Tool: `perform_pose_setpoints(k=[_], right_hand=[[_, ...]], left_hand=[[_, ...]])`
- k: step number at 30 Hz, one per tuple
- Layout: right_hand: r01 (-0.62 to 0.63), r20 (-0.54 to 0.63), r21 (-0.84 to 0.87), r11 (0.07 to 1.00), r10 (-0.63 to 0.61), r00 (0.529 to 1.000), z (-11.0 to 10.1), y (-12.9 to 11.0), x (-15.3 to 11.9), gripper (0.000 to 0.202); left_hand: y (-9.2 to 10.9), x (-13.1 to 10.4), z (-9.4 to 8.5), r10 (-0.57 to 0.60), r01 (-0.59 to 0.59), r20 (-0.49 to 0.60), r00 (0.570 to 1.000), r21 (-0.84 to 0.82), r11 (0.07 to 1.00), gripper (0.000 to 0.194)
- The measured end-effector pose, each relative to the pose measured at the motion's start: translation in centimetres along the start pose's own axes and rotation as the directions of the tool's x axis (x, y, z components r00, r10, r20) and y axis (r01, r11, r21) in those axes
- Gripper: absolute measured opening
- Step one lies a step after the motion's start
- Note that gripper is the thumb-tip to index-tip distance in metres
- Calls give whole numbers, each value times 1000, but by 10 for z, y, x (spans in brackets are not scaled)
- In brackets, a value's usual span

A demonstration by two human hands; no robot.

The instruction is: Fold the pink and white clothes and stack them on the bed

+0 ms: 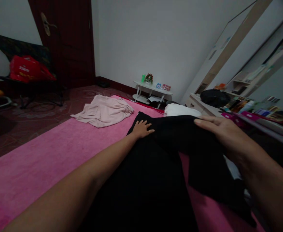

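Note:
A black garment, by its two long parts a pair of trousers (143, 180), lies spread over the pink bed cover. My left hand (141, 129) rests flat on its far left end, fingers spread and pressing the cloth. At the right, my right hand (214, 127) grips the upper edge of the trousers between thumb and fingers and holds that side raised. Cloth hangs down from this grip, with pink showing in the gap between the two parts. The fingertips of the right hand are partly hidden behind the fabric.
A crumpled pale pink garment (105, 111) lies on the pink cover (52, 154) at the far left. White cloth (181, 110) is beyond the trousers. A small white table (153, 87) stands by the wall; a cluttered dresser (259, 109) is at right, a chair with a red bag (26, 69) at left.

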State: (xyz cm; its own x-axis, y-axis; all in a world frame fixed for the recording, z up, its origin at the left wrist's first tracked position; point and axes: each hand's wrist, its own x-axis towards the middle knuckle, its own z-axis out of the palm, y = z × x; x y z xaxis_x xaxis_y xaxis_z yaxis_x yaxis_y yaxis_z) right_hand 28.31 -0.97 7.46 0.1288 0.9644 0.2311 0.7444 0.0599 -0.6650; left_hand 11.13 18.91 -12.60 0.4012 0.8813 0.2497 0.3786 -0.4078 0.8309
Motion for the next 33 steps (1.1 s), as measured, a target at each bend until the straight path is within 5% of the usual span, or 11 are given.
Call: perform_pose_setpoints(k=[1,3,5,8,11,15,19,21,26,30,33], right_hand=[[128,166,47,991,-134,977,10,-22,-11,25],[349,408,104,931,-360,839,28,-52,-34,28],[452,521,122,883,-445,729,45,-61,-54,27],[474,535,11,880,-406,741,64,-40,-73,29],[485,559,-110,868,-349,752,82,-10,-89,58],[644,610,-147,751,-443,657,101,5,-115,87],[810,551,-147,568,-633,544,105,-2,-124,57],[821,425,-134,555,-716,553,101,-9,-121,38],[694,136,24,720,-690,711,97,-24,-120,22],[645,355,-37,764,-593,723,119,-13,-134,44],[646,594,-20,763,-510,622,140,9,-138,51]], left_hand=[[-1,0,-5,-4,3,-15,1000,-62,998,45],[-3,-2,-17,-29,20,-49,998,-173,985,41],[-8,-8,-31,-76,47,-86,993,-303,952,48],[-16,-21,-47,-144,90,-84,986,-458,884,51],[-19,-33,-54,-171,117,-49,984,-547,829,41],[-17,-40,-52,-182,124,-44,982,-573,810,34],[-16,-41,-48,-168,103,-79,983,-523,846,45],[-17,-41,-47,-166,93,-107,980,-486,869,50],[-19,-40,-43,-172,100,-137,976,-424,900,58],[-19,-41,-41,-157,87,-148,976,-395,915,65],[-18,-39,-41,-124,56,-161,979,-374,926,69]])
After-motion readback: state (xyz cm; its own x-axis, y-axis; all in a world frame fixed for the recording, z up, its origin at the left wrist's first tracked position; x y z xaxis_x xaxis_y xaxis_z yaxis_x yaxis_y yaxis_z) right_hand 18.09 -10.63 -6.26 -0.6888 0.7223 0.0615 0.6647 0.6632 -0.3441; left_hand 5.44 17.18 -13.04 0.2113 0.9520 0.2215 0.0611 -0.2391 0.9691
